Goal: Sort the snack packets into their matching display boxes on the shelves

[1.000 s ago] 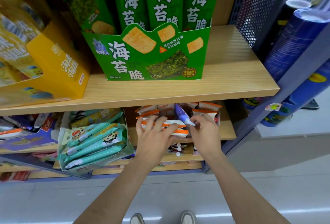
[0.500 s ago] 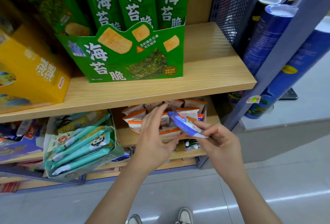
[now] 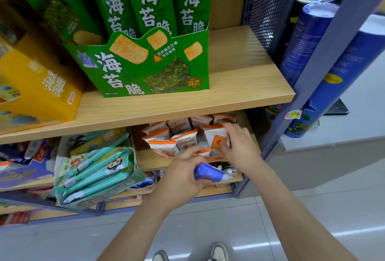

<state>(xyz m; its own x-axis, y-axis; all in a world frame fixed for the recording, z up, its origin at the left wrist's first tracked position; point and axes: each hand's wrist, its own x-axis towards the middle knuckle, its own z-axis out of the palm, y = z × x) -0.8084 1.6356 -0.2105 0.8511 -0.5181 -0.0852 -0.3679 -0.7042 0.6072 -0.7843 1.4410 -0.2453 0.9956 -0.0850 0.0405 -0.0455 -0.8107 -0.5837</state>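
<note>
Nearest, two shoes (image 3: 218, 250) stand on the pale floor (image 3: 312, 208), and both forearms reach up from there toward the shelves. The blue packet (image 3: 210, 174) has changed hands. Half a second ago the right hand pinched it; now the left hand (image 3: 181, 179) grips it, fingers curled round its rounded end, in front of the edge of the lower shelf (image 3: 150, 161). The head has also come closer to the shelves.

The right hand (image 3: 239, 148) has gone back into the open orange display box (image 3: 216, 158) on that shelf. Its fingers reach over the top of an orange-and-white packet (image 3: 216, 142) and its thumb lies on the packet's front. Whether it truly grips is not clear. The box holds a loose crowd of the same orange-and-white packets, some upright, some leaning.

Just left, a teal display box (image 3: 133, 179) tilts forward, stacked with teal packets (image 3: 98, 169).

On the wooden upper shelf (image 3: 239, 85) a green display box (image 3: 145, 69) holds tall green packets (image 3: 150, 0) standing upright. A yellow box (image 3: 41, 85) sits beside it on the left. Beyond the shelf's blue post, at the right, stand blue tubes (image 3: 308, 37).
</note>
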